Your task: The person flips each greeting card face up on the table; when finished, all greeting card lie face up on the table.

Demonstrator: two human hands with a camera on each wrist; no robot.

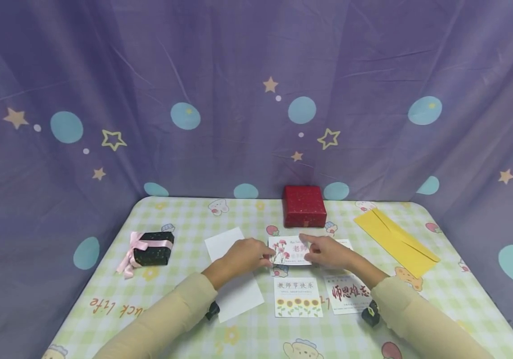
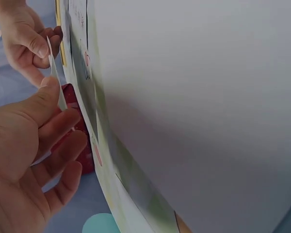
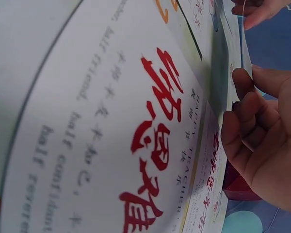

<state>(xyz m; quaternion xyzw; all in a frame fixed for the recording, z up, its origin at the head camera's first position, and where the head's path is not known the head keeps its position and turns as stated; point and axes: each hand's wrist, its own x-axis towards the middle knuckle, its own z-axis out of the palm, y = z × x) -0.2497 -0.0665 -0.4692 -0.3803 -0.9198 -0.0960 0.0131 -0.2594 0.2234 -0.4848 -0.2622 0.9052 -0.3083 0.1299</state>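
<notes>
A white greeting card [image 1: 285,250] with pink flowers is lifted off the table between both hands, in the middle of the head view. My left hand [image 1: 245,254] pinches its left edge between thumb and fingers. At the opposite edge, the thumb and index finger of my right hand [image 1: 330,250] pinch the card. In the left wrist view the card [image 2: 54,68] appears nearly edge-on. Below it lies a sunflower card [image 1: 298,298]. A card with red lettering [image 1: 346,294] lies under the right forearm, and another card [image 1: 345,243] is partly hidden behind the right hand.
A blank white sheet [image 1: 238,296] lies beneath the left forearm. The red box [image 1: 304,206] stands at the back, a dark gift box with pink ribbon [image 1: 154,252] at left, and a yellow envelope [image 1: 395,242] at right. A purple curtain [image 1: 238,60] hangs behind the table.
</notes>
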